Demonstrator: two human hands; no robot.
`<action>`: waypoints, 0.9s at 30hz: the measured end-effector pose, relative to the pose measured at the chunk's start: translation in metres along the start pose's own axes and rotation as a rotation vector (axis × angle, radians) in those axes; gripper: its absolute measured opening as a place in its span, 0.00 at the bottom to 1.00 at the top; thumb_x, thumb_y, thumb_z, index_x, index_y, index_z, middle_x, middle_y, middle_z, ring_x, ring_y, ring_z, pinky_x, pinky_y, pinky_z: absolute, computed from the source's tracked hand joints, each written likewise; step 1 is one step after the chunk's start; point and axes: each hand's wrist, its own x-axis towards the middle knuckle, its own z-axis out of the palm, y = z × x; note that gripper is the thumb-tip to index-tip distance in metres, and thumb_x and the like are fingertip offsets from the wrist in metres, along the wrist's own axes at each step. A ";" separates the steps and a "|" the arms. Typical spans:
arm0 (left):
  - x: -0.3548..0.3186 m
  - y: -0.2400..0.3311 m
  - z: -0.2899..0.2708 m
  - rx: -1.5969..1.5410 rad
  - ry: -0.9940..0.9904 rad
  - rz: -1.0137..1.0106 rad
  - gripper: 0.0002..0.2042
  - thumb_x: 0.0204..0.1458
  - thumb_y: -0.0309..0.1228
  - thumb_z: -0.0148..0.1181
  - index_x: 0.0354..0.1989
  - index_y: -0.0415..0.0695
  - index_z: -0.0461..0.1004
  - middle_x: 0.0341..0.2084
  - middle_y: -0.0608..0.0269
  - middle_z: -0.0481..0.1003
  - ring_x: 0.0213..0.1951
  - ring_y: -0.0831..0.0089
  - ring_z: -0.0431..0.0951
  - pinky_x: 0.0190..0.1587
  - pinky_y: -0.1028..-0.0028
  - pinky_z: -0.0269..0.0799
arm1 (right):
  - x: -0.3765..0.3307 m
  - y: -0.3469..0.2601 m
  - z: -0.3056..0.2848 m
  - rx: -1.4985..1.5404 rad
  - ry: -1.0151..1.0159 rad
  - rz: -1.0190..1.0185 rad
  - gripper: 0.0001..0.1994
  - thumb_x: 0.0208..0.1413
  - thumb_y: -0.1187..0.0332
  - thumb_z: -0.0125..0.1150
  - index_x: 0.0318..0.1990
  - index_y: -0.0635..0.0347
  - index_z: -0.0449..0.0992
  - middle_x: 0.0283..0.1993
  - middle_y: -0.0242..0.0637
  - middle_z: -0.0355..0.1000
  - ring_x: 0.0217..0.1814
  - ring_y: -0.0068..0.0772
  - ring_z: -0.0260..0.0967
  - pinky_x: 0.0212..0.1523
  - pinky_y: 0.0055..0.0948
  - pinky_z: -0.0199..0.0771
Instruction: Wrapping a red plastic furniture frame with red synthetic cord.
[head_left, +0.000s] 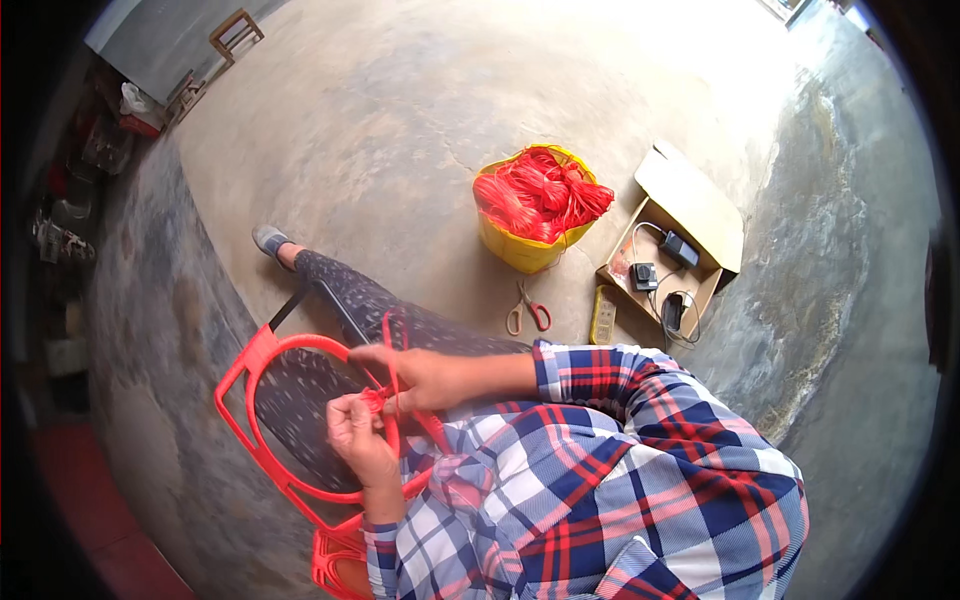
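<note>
The left hand has its fingertips curled in and pinched on a small red bunch, right at the near side of the frame's ring; the right hand sits just across from it, a red strand standing up in a loop by its fingers (it is smeared with motion, so I cannot tell how firmly those fingers are closed, or whether they grip at all); under both lies the red frame, an oval ring with outer struts and dark legs, tilted over the seated person's speckled trousers; by my reading the strand work is at an early stage, since the bunch shows at one spot only and the ring's opening looks open, the trousers showing through; plenty of material is left, with red bundles filling the yellow bag on the floor; scissors lie untouched nearby, beside a yellow case and a cardboard box of cables; the near edge of the frame goes behind forearm and shirt, its lower end is partly covered, and whether the bunch is knotted, wrapped or loose is too blurred to tell.
</note>
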 end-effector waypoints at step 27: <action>0.049 0.053 -0.035 0.463 -0.169 0.013 0.16 0.53 0.24 0.56 0.51 0.38 0.68 0.38 0.64 0.71 0.33 0.81 0.71 0.38 0.80 0.69 | -0.094 0.127 -0.231 0.367 1.077 0.102 0.23 0.51 0.75 0.61 0.56 0.65 0.66 0.40 0.35 0.70 0.31 0.23 0.70 0.30 0.21 0.73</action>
